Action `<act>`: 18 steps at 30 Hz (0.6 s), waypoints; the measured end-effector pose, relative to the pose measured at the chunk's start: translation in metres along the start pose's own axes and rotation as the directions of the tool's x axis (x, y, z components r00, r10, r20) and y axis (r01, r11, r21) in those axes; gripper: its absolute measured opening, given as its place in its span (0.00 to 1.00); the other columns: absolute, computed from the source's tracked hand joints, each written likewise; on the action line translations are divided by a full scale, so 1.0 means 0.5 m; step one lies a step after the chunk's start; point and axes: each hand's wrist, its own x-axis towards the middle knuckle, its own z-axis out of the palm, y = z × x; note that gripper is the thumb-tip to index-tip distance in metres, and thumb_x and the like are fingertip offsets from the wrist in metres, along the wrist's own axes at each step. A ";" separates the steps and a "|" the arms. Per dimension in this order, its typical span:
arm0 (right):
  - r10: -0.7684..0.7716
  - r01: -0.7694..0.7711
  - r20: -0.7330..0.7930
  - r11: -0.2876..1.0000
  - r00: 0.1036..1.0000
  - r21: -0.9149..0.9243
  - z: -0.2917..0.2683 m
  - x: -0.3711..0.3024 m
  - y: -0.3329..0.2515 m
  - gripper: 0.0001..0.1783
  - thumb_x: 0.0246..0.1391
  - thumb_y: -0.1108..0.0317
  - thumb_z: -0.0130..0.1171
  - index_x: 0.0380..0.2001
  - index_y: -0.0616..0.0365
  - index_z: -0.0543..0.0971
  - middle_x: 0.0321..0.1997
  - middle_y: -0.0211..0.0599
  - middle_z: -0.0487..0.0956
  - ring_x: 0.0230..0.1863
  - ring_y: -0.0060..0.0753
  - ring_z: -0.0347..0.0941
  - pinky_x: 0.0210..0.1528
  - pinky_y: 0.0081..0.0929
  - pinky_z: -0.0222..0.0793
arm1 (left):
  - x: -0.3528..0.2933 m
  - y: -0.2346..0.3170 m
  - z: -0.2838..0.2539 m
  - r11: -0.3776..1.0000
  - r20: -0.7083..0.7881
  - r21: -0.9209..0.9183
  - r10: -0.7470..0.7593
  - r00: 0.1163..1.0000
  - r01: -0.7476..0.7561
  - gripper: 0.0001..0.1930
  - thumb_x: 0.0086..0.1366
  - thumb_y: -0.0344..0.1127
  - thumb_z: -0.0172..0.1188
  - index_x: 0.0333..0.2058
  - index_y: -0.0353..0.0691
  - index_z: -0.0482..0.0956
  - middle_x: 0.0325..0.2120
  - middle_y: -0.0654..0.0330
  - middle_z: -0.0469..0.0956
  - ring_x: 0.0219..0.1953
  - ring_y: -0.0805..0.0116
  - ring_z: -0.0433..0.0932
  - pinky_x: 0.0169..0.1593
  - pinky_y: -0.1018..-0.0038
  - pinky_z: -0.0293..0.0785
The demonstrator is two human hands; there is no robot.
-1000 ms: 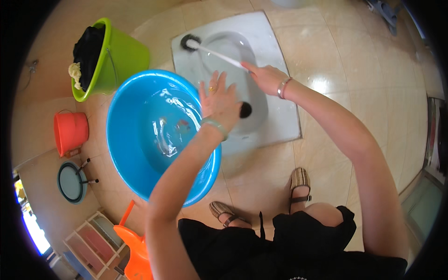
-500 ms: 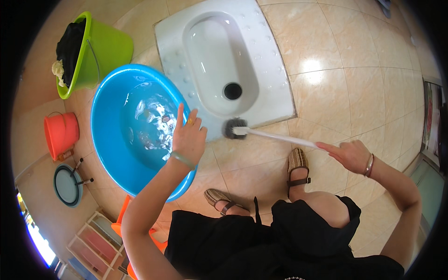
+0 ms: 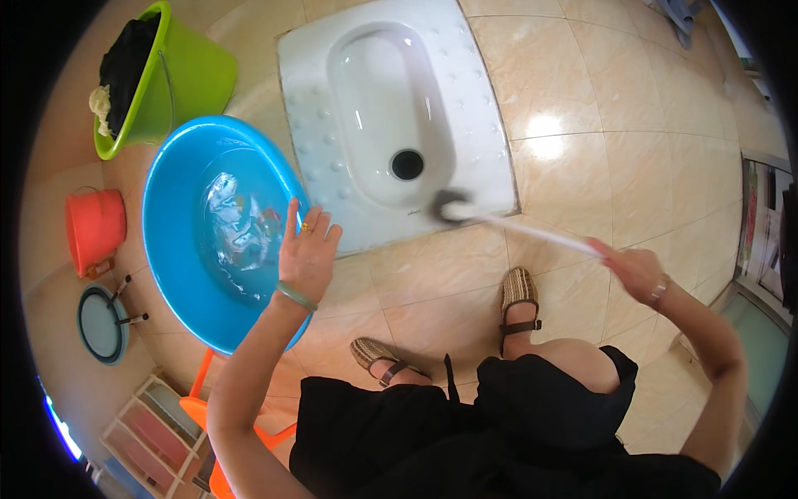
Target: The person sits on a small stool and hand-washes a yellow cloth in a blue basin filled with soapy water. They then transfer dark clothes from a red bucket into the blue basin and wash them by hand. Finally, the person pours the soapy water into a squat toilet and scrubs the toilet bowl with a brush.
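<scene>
My right hand [image 3: 636, 272] is closed round the white handle of a toilet brush [image 3: 532, 230]. The brush's dark round head is smeared by motion over the near right edge of a white squat toilet [image 3: 480, 141]. My left hand [image 3: 307, 249] lies over the right rim of a large blue basin [image 3: 179, 274], its fingers stretched out and somewhat apart, with nothing seen in them. I cannot tell how firmly it touches the rim. Rippling water [image 3: 237, 216] reflects light inside the basin.
A lime green bucket [image 3: 195, 83] heaped with dark cloth stands at the far left. Below it are a red bucket [image 3: 98, 224] and a round grey-blue basin [image 3: 101, 326]. An orange stool [image 3: 199, 407] and a rack [image 3: 158, 432] are at the lower left. Beige tiles [image 3: 565, 183] cover the floor.
The brush head has moved right and slightly away from me, along the toilet's near edge. My left hand stays at the basin's rim. The whole view has shifted a little.
</scene>
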 end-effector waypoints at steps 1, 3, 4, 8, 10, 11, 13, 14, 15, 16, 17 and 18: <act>0.111 -0.111 0.016 0.994 0.994 -0.014 0.001 -0.065 0.046 0.29 0.62 0.61 0.48 0.66 0.34 0.57 0.16 0.38 0.73 0.18 0.45 0.71 0.21 0.40 0.66 | -0.003 0.002 0.009 1.000 -0.019 -0.023 0.005 1.000 -0.005 0.10 0.48 0.23 0.55 0.32 0.42 0.76 0.40 0.57 0.74 0.55 0.62 0.68 0.68 0.53 0.49; 0.196 -0.196 0.031 0.981 0.980 0.003 0.012 -0.132 0.070 0.30 0.61 0.63 0.50 0.65 0.35 0.58 0.17 0.40 0.74 0.20 0.46 0.72 0.22 0.40 0.67 | -0.007 -0.004 0.012 0.999 -0.052 -0.046 0.015 0.999 -0.017 0.11 0.48 0.24 0.55 0.32 0.42 0.76 0.40 0.58 0.74 0.55 0.62 0.68 0.68 0.53 0.47; 0.174 -0.175 0.034 0.984 0.984 0.029 0.020 -0.148 0.067 0.30 0.60 0.64 0.50 0.65 0.36 0.58 0.18 0.41 0.75 0.20 0.47 0.73 0.22 0.40 0.68 | -0.009 -0.003 0.013 0.999 -0.013 -0.042 -0.005 1.000 0.004 0.11 0.50 0.27 0.55 0.35 0.43 0.76 0.43 0.58 0.74 0.57 0.62 0.67 0.68 0.52 0.46; 0.056 -0.072 0.141 0.992 0.988 0.108 0.030 -0.016 -0.055 0.30 0.63 0.62 0.45 0.67 0.35 0.55 0.18 0.41 0.73 0.20 0.46 0.72 0.23 0.41 0.67 | 0.013 0.045 0.048 0.999 0.030 -0.016 -0.047 0.998 0.047 0.22 0.60 0.41 0.54 0.53 0.45 0.69 0.57 0.56 0.66 0.64 0.61 0.59 0.68 0.50 0.42; -0.103 0.085 0.102 0.982 0.989 0.168 0.051 0.111 -0.170 0.28 0.64 0.58 0.41 0.67 0.32 0.53 0.16 0.40 0.72 0.19 0.45 0.72 0.21 0.41 0.67 | 0.034 0.104 0.050 0.998 0.103 -0.056 0.003 0.995 0.003 0.32 0.63 0.51 0.51 0.63 0.46 0.58 0.64 0.53 0.56 0.68 0.59 0.52 0.67 0.49 0.42; -0.177 0.167 0.071 0.977 0.982 0.133 0.049 0.153 -0.212 0.28 0.64 0.57 0.41 0.67 0.31 0.54 0.17 0.40 0.73 0.19 0.45 0.72 0.21 0.41 0.67 | 0.053 0.141 0.037 0.994 0.169 -0.098 0.064 0.984 -0.048 0.38 0.64 0.57 0.49 0.67 0.47 0.50 0.67 0.51 0.50 0.69 0.57 0.48 0.67 0.48 0.42; -0.166 0.152 0.097 0.978 0.981 0.140 0.029 0.178 -0.246 0.28 0.64 0.57 0.41 0.67 0.31 0.53 0.18 0.41 0.74 0.20 0.46 0.73 0.21 0.41 0.67 | 0.060 0.207 0.041 0.950 0.170 -0.276 0.195 0.966 -0.144 0.42 0.62 0.58 0.50 0.68 0.45 0.46 0.67 0.46 0.46 0.70 0.54 0.45 0.66 0.46 0.43; -0.174 0.155 0.121 0.977 0.977 0.150 0.025 0.177 -0.258 0.28 0.64 0.56 0.41 0.66 0.31 0.53 0.19 0.41 0.75 0.20 0.46 0.73 0.21 0.41 0.67 | 0.058 0.234 0.046 0.948 0.208 -0.266 0.231 0.950 -0.172 0.42 0.62 0.59 0.51 0.67 0.44 0.46 0.67 0.45 0.47 0.70 0.54 0.44 0.65 0.46 0.44; -0.114 0.086 0.155 0.981 0.981 0.174 0.021 0.148 -0.244 0.28 0.64 0.57 0.42 0.66 0.32 0.54 0.19 0.42 0.75 0.20 0.47 0.73 0.21 0.42 0.66 | 0.063 0.262 0.056 0.945 0.237 -0.261 0.263 0.935 -0.200 0.43 0.62 0.59 0.51 0.67 0.42 0.46 0.67 0.44 0.47 0.70 0.53 0.43 0.65 0.45 0.45; -0.059 0.025 0.178 0.981 0.982 0.191 0.024 0.107 -0.211 0.28 0.64 0.57 0.43 0.66 0.34 0.55 0.19 0.43 0.76 0.21 0.48 0.73 0.21 0.42 0.66 | 0.073 0.296 0.071 0.945 0.223 -0.207 0.296 0.929 -0.252 0.42 0.61 0.56 0.52 0.67 0.41 0.46 0.67 0.45 0.47 0.70 0.54 0.44 0.66 0.47 0.45; -0.012 -0.010 0.093 0.971 0.996 0.237 0.058 0.052 -0.163 0.28 0.63 0.58 0.45 0.66 0.34 0.56 0.19 0.43 0.76 0.21 0.49 0.74 0.21 0.43 0.67 | 0.090 0.333 0.087 0.937 0.203 -0.152 0.341 0.918 -0.314 0.42 0.61 0.54 0.54 0.67 0.40 0.47 0.67 0.46 0.48 0.70 0.54 0.44 0.66 0.48 0.44; 0.053 -0.053 0.010 0.958 0.999 0.282 0.099 -0.017 -0.109 0.29 0.62 0.59 0.47 0.65 0.35 0.57 0.19 0.44 0.76 0.21 0.50 0.74 0.21 0.43 0.68 | 0.115 0.371 0.099 0.911 0.134 -0.224 0.381 0.915 -0.346 0.41 0.61 0.52 0.54 0.66 0.40 0.48 0.67 0.46 0.48 0.70 0.55 0.44 0.67 0.49 0.44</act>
